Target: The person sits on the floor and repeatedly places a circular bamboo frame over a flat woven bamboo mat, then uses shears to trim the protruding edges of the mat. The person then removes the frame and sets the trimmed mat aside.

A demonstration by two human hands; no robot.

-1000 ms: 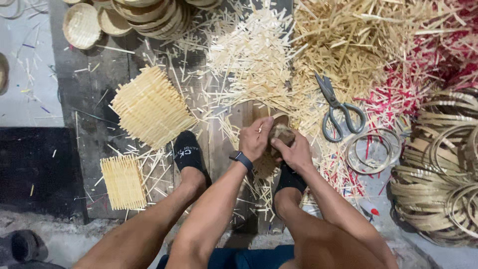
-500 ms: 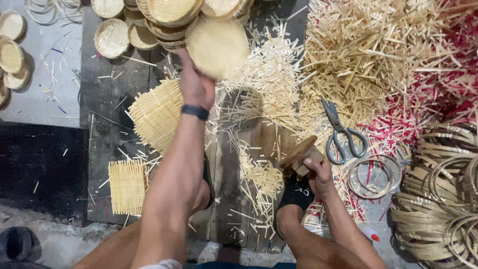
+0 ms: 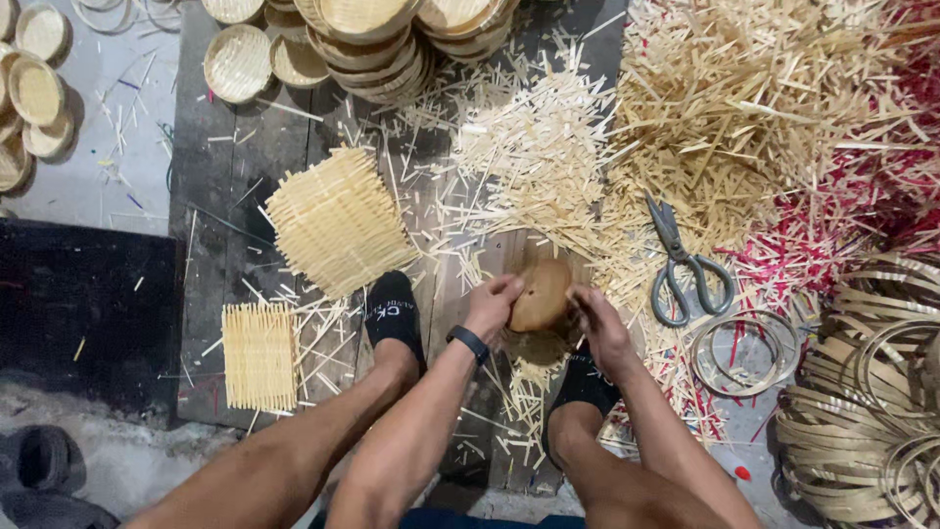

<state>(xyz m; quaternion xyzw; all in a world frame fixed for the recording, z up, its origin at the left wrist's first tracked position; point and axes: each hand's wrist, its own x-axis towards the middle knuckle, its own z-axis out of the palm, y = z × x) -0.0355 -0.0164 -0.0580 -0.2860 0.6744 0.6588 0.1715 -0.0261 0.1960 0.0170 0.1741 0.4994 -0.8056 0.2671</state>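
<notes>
Brown wooden block [image 3: 540, 294]: rounded, set on the plank floor [image 3: 245, 176] between the two feet, just below the pale splinter pile [image 3: 534, 157]; underside hidden.
Left hand [image 3: 492, 306]: fingers curled against the block's left edge, touching it; black wristband [image 3: 468, 344] on the wrist.
Right hand [image 3: 597, 323]: fingers bent at the block's right edge; cannot tell whether clasped round it or only pressed against it.
Hidden: thing under the block, covered by both hands and loose strips.
Feet: black socks [image 3: 395, 312], the right one half covered by the forearm; small pale mark on the left sock, too small to make out.
Cut off: stack of round woven trays [image 3: 372, 39] at the top edge; bundle of bamboo rings [image 3: 862, 411] at the right edge; dark shoe [image 3: 39, 460] at the bottom left corner.
Scissors [image 3: 681, 264]: grey, lying right of the block, near but apart.
Woven mats: large square one [image 3: 338, 220] above the left foot, small one [image 3: 259, 355] lower left.
Red strips [image 3: 832, 245]: scattered at right, mixed with straw-coloured ones.
Small white and red object [image 3: 729, 465]: near the right knee, hard to make out.
</notes>
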